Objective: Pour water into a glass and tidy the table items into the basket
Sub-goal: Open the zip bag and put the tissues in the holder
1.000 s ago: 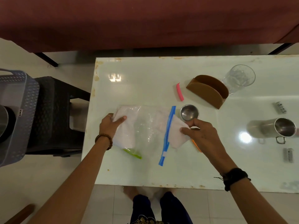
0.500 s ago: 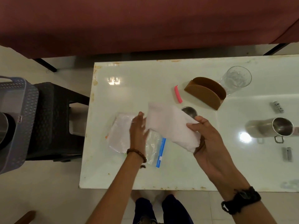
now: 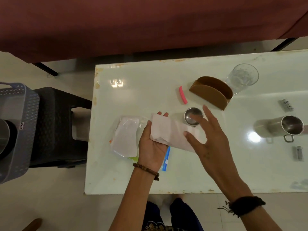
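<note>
One grey perforated basket (image 3: 25, 130) stands on a dark stool (image 3: 55, 127) at the far left, off the bench (image 3: 136, 179), with something dark and round inside it. On the white glossy bench lies one clear zip bag (image 3: 126, 139) with white sheets inside and a blue strip (image 3: 166, 160) at its near edge. The left hand (image 3: 152, 145), palm up, cradles one folded white paper (image 3: 171, 132) held above the bag, its fingers curled round the far edge. The right hand (image 3: 210, 139) hovers over the paper's right end with fingers spread and relaxed, thumb touching the sheet. Just behind them sits one small steel cup (image 3: 193, 116). Farther back are one pink strip (image 3: 183, 95), one brown holder (image 3: 211, 91) and one clear glass (image 3: 241, 78), upright, beside the holder. At the right stands one steel mug (image 3: 290, 129), with two small grey items (image 3: 285, 105) (image 3: 297, 153) near it.
</note>
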